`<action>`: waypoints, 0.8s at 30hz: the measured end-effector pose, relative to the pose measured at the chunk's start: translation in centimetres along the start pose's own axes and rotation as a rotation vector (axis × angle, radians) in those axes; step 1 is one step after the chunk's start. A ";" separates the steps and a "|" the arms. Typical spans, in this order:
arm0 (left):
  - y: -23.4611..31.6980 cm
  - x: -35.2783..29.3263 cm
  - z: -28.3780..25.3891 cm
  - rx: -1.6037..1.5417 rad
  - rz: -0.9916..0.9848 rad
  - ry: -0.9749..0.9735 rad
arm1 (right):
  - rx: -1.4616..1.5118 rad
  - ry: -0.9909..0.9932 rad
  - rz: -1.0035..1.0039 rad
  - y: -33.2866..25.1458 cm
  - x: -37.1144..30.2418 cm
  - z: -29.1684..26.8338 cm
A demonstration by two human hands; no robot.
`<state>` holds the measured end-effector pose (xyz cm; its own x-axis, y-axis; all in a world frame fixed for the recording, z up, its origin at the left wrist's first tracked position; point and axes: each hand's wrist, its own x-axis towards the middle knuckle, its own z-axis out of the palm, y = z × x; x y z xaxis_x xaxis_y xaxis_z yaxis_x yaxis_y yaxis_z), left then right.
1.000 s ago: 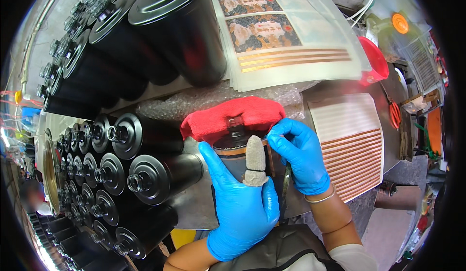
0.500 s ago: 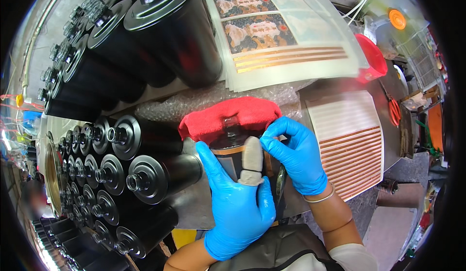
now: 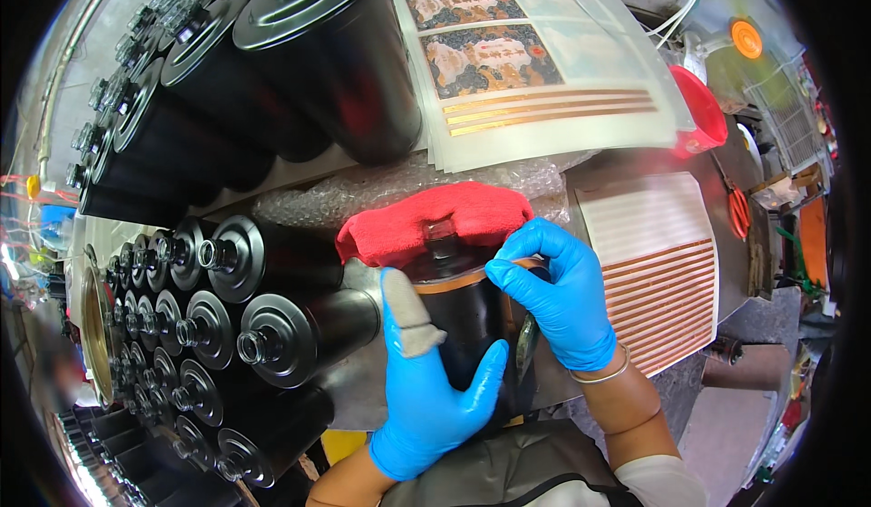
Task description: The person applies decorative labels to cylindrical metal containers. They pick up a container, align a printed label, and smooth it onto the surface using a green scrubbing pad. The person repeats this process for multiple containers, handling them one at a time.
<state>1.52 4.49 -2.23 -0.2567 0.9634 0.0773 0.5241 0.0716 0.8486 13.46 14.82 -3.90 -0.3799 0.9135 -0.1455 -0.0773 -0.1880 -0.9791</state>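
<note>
A black bottle (image 3: 467,321) with a clear glass neck leans back against a folded red towel (image 3: 386,232) in front of me. A thin copper-coloured strip (image 3: 451,283) runs around its shoulder. Blue-gloved, my left hand (image 3: 426,407) lies along the bottle's left side, index finger and thumb spread. A beige cloth finger cover (image 3: 413,312) sits on that index finger. My right hand (image 3: 561,294), also gloved in blue, has thumb and index finger pinched at the strip on the bottle's right shoulder. Its fingers hide the strip's end.
Many black bottles (image 3: 272,339) lie stacked at left; others (image 3: 336,62) stand behind them. A sheet of copper strips (image 3: 653,280) lies at right, near red-handled scissors (image 3: 738,209). Printed label sheets (image 3: 544,121), bubble wrap (image 3: 318,203) and a red container (image 3: 699,112) are farther back.
My left index finger with its cloth cover has swung from the bottle's front to its left side, uncovering the black front. My right hand stays pinched at nearly the same spot.
</note>
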 end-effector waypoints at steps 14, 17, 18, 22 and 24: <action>-1.0 0.0 0.3 -0.389 -0.081 0.004 | 0.038 -0.033 0.006 -0.5 -0.3 0.3; 0.3 -0.2 -0.1 0.170 0.092 0.020 | 0.049 -0.023 0.014 -0.2 -0.3 0.2; 0.8 0.0 0.1 0.178 0.074 0.012 | 0.046 -0.022 0.013 0.0 -0.3 0.1; 1.6 0.5 0.4 0.411 0.077 -0.098 | 0.078 0.011 0.131 -0.3 -0.6 -0.2; 0.9 0.3 0.6 0.228 0.060 0.011 | 0.097 0.001 0.095 -0.1 -0.6 -0.2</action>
<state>2.40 4.96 -1.76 -0.2278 0.9650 0.1301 0.7078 0.0723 0.7026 13.87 14.41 -3.74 -0.3892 0.8900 -0.2375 -0.1298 -0.3082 -0.9424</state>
